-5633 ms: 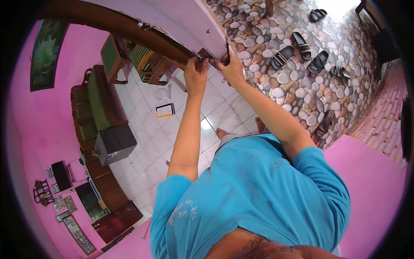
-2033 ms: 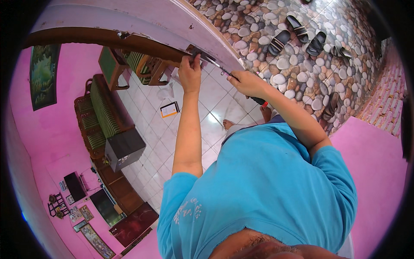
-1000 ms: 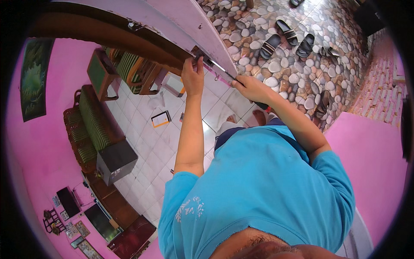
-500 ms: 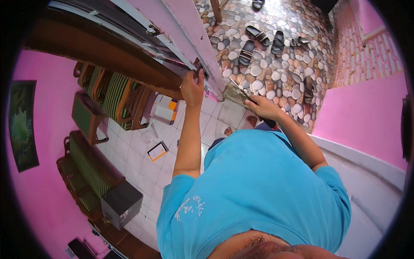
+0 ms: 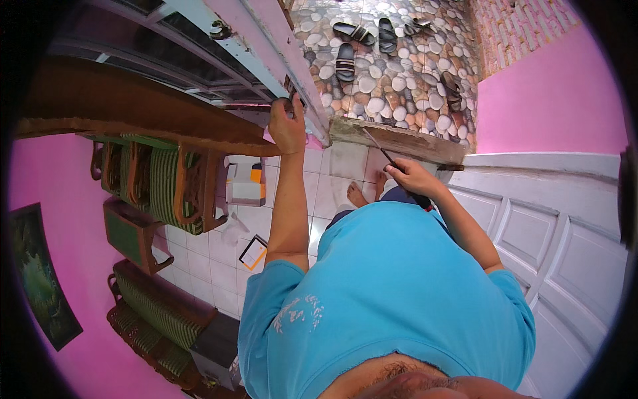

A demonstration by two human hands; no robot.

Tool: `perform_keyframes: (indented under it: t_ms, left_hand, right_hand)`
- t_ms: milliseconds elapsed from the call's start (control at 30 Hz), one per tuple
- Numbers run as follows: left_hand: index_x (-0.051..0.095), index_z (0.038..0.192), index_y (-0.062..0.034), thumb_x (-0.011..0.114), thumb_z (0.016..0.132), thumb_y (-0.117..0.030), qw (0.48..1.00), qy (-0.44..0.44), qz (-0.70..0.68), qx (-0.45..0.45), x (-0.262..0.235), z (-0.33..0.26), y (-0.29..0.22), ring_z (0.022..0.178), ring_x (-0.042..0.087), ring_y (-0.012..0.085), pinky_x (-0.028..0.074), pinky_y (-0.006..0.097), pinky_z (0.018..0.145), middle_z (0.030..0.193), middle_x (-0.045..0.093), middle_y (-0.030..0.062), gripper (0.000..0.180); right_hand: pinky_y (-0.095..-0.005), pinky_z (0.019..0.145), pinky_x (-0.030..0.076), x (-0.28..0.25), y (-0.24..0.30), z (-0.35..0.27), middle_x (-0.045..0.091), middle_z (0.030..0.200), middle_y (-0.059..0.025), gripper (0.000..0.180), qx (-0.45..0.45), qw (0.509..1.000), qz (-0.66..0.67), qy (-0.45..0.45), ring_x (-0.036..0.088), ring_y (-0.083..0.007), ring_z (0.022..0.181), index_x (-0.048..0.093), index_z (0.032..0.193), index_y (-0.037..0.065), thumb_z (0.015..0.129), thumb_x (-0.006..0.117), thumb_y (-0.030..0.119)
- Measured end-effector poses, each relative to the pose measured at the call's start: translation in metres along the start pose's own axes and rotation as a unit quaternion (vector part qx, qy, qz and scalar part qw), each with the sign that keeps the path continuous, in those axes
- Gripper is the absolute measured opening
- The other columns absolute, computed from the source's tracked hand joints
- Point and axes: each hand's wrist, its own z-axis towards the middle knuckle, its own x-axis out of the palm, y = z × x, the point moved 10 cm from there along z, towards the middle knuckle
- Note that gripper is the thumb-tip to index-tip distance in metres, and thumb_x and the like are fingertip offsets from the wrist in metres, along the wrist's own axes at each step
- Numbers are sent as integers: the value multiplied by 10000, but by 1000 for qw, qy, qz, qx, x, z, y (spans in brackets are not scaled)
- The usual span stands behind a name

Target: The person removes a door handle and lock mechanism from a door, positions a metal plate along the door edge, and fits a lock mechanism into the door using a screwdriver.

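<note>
My left hand (image 5: 288,128) is raised to the edge of the pink and white door frame (image 5: 256,50). Its thumb and fingers close on a small dark piece at a metal fitting there; what that piece is, I cannot make out. In my right hand (image 5: 413,178) is a screwdriver (image 5: 379,148) with a long thin shaft. The shaft points up and left over the threshold (image 5: 399,136), its tip touching nothing visible. Most of the handle is hidden by the hand, but a dark and red end shows below it.
Several dark sandals (image 5: 345,63) lie on the pebble-patterned floor beyond the threshold. A white panelled door (image 5: 528,229) stands at right. At left are a brown curtain (image 5: 133,110), striped chairs (image 5: 166,183), a small table (image 5: 126,233) and an open box (image 5: 246,189) on white tiles.
My view has swung, so the sandals sit further left and more of the white door shows. My left hand remains at the frame fitting, and the screwdriver stays in my right hand.
</note>
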Motion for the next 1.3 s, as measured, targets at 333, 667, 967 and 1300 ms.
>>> perform_keyframes:
  t_ms: [333,667,967,1300]
  left_hand:
    - [587,861,-34,661,965,-308,996,60,59,-10,5,0,-12,680,659,325,503,422,615,758,660,143,302]
    - [596,869,34,680,950,-330,994,91,53,27,5,12,-28,706,648,403,493,456,641,773,672,203,382]
    - [566,843,20,665,956,-317,987,112,96,65,11,10,-42,720,662,405,499,478,651,759,670,196,369]
    - [579,867,-27,623,955,-404,989,109,86,57,10,7,-21,763,674,409,502,516,665,805,694,173,389]
  right_hand:
    - [-402,686,492,35,13,-8,624,788,-120,388,-28,1000,3,1,602,-225,739,601,996,-1,1021,532,381]
    - [-394,789,509,54,-158,-76,664,875,-185,437,33,984,109,-139,656,-263,848,630,1029,-33,975,558,395]
    - [-379,477,512,136,-366,-186,597,672,-130,378,235,928,163,-240,618,-237,532,593,1033,-22,979,559,350]
    - [-379,444,479,374,-477,-362,585,549,-117,529,441,792,284,-314,560,-238,420,656,764,-44,1008,494,397]
